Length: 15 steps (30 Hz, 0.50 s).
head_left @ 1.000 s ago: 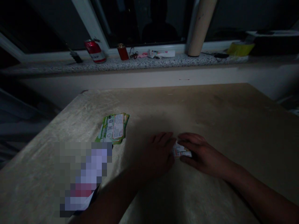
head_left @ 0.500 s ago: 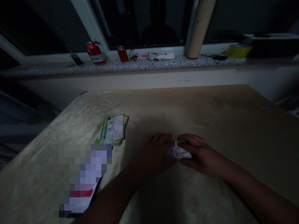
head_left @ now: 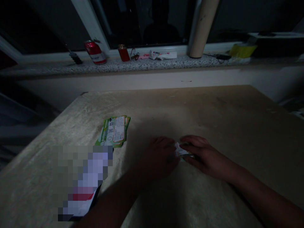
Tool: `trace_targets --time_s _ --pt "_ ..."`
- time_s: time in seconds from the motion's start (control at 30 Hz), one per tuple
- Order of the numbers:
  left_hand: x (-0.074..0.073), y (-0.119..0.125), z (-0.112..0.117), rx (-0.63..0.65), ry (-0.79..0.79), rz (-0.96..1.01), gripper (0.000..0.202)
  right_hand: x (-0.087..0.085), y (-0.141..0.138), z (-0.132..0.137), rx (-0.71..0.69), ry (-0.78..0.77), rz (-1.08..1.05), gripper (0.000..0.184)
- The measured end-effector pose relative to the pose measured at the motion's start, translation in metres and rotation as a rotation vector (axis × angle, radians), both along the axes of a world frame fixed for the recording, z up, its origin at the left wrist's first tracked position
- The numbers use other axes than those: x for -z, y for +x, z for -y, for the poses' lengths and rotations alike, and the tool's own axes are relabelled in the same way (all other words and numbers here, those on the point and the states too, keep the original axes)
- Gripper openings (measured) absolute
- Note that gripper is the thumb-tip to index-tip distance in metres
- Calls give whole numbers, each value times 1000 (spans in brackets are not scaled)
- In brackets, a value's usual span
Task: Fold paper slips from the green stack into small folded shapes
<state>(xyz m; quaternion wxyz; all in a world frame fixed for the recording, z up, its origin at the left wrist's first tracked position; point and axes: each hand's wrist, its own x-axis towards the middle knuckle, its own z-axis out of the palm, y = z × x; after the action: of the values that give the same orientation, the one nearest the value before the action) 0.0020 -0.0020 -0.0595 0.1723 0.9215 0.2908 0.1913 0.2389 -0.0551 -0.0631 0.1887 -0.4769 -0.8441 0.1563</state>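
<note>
Head view: a small printed card point(head_left: 181, 152) lies low over the table point(head_left: 213, 117), right of the middle, between the left hand point(head_left: 160, 156) and the right hand point(head_left: 200, 155). Its visible white strip runs crosswise from one hand toward the other, though fingers cover both ends, so its full long axis and which way its print reads cannot be told. The right hand is partly curled, with the card's right end held between its fingers on the far side and its thumb on the near side. The left hand is palm down and loosely bent at the card's left end; in the shadow, I cannot tell whether it grips. Well to the left lies a stack of green cards point(head_left: 114, 131), slightly fanned, its printed title strip running away from the person and leaning right at the far end. Just nearer is a pixelated object point(head_left: 89, 180), slanting the same way.
</note>
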Motion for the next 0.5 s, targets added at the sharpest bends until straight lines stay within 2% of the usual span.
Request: trace_targets --time_s 0.13,0.33,0.5 --pt "2 4 2 21 46 -13 19 1 -1 -1 11 3 -29 31" --pt "8 5 3 16 28 -8 11 5 1 -5 0 19 -115 13" --pt "13 7 5 -88 -55 31 8 6 1 -5 53 2 -160 6"
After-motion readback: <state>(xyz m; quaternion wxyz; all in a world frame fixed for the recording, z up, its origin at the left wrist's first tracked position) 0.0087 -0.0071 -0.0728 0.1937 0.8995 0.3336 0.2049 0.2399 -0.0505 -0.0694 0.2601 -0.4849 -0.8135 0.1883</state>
